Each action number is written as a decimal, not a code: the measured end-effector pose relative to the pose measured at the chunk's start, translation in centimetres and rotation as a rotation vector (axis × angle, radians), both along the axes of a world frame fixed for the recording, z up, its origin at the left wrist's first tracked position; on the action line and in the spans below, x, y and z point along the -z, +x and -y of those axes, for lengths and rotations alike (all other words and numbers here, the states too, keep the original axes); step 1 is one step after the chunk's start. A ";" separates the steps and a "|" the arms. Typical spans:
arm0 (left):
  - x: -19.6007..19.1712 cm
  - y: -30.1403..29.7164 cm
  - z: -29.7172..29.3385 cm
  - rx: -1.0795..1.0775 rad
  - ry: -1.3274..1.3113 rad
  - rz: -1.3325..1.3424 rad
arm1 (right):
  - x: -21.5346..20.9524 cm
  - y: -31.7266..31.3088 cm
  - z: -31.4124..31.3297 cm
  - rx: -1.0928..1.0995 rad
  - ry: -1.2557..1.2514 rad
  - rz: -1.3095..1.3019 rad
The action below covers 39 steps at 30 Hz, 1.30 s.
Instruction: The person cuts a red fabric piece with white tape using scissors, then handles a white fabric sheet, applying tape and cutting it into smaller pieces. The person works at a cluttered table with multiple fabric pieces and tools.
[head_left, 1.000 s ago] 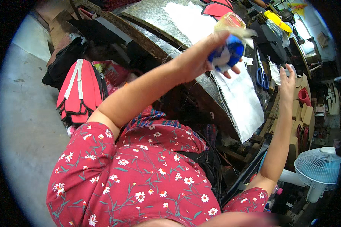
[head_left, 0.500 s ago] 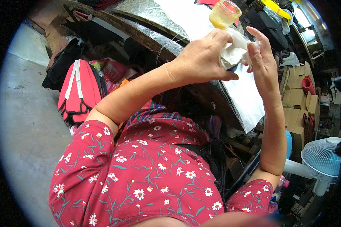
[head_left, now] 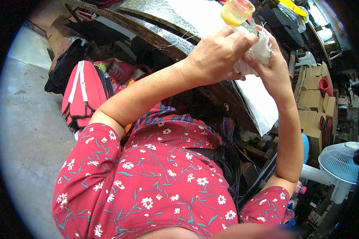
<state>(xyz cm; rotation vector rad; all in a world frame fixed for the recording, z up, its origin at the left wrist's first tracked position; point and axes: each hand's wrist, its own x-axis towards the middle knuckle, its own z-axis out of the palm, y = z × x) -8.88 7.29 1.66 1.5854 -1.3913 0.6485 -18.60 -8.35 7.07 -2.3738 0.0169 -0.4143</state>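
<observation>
In the head view, the 2 hands are closer together than 0.5 s ago. Then, the right hand (head_left: 272, 69) has its fingers extended beside the crumpled white cloth (head_left: 261, 49); now its thumb presses the near side and its fingers curl behind. The blue patch seen under the cloth then is now covered. At 1.0 s ago the hands are well apart, with a blue object in the left hand (head_left: 221, 55).

The left forearm crosses from the left, its wrist nearly straight, the hand's back facing up; its thumb and fingers grip the cloth. The right forearm rises steeply, hand tilted inward, also grasping it. The cloth is between the hands, its frayed edge showing above the right thumb, near a glass jar (head_left: 237, 12) with yellowish contents. White sheets (head_left: 261, 109) lie on the worktable (head_left: 189, 47) below.
</observation>
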 end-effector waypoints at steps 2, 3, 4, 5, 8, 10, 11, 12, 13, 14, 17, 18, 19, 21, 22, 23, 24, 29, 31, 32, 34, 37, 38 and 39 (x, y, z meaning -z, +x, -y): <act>0.2 0.1 0.0 -0.028 0.061 -0.037 | -0.3 -0.8 -0.4 0.149 -0.347 0.024; 0.3 0.2 0.1 -0.026 0.033 -0.030 | -0.5 -1.0 -0.4 0.126 -0.158 -0.029; 0.4 0.4 0.1 -0.025 0.014 -0.015 | -0.6 -1.1 -0.4 0.082 -0.003 -0.071; 0.5 0.5 0.3 -0.021 -0.003 0.001 | -0.7 -1.1 -0.4 -0.005 0.160 -0.084; 0.9 0.8 0.9 -0.036 -0.033 0.016 | -0.1 -0.5 -1.1 -0.014 0.217 0.046; 0.9 1.4 1.5 -0.056 -0.073 0.059 | 0.1 -0.4 -2.3 -0.002 0.237 0.149; 0.9 1.8 1.6 -0.054 -0.099 0.097 | -0.2 -0.6 -2.8 0.048 0.215 0.147; 0.8 2.3 1.7 -0.038 -0.102 0.139 | -0.4 -1.1 -3.5 -0.042 0.243 0.203; 0.5 3.6 1.5 -0.173 0.033 0.022 | -0.8 -1.8 -4.3 -0.063 0.332 0.222; 0.0 5.2 0.9 -0.294 0.156 -0.077 | -1.2 -2.9 -4.9 -0.158 0.117 0.314; -0.1 7.3 -1.4 -0.492 0.159 -0.051 | -2.7 -6.0 -5.1 -0.173 0.082 0.271; -0.1 7.5 -2.0 -0.330 0.199 -0.240 | -2.9 -6.2 -4.6 -0.063 0.184 0.197; -0.3 7.8 -2.1 -0.171 0.113 -0.278 | -2.9 -6.1 -3.9 0.024 0.261 0.133; -0.6 8.2 -1.5 -0.124 -0.149 0.018 | -2.4 -6.2 -2.3 0.157 0.275 0.097; -1.0 8.4 -0.9 -0.105 -0.147 -0.045 | -2.1 -6.8 -1.7 0.131 0.281 0.095; -1.3 8.8 -0.2 -0.082 -0.140 -0.111 | -1.6 -7.1 -1.1 0.171 0.289 0.105; -1.6 9.3 0.5 -0.059 -0.132 -0.177 | -1.1 -7.4 -0.5 0.144 0.162 0.174; -3.4 12.6 6.9 0.080 -0.189 -0.103 | 1.3 -8.4 1.7 0.239 0.416 0.123; -3.6 13.5 10.0 -0.185 -0.107 0.159 | 2.3 -8.6 2.3 0.245 0.517 0.134; -3.4 14.1 10.8 -0.209 0.130 0.158 | 2.8 -8.7 2.6 0.251 0.535 0.115; -2.7 14.5 12.0 -0.268 0.193 0.123 | 3.9 -8.8 3.0 0.291 0.498 0.101; -2.0 14.6 12.3 -0.336 0.209 0.177 | 5.1 -9.4 3.2 0.366 0.625 0.026; -2.1 14.6 12.2 -0.344 0.213 0.195 | 5.5 -9.3 3.1 0.369 0.571 0.055; -2.1 14.5 11.8 -0.356 0.203 0.151 | 5.8 -9.4 3.0 0.422 0.592 0.057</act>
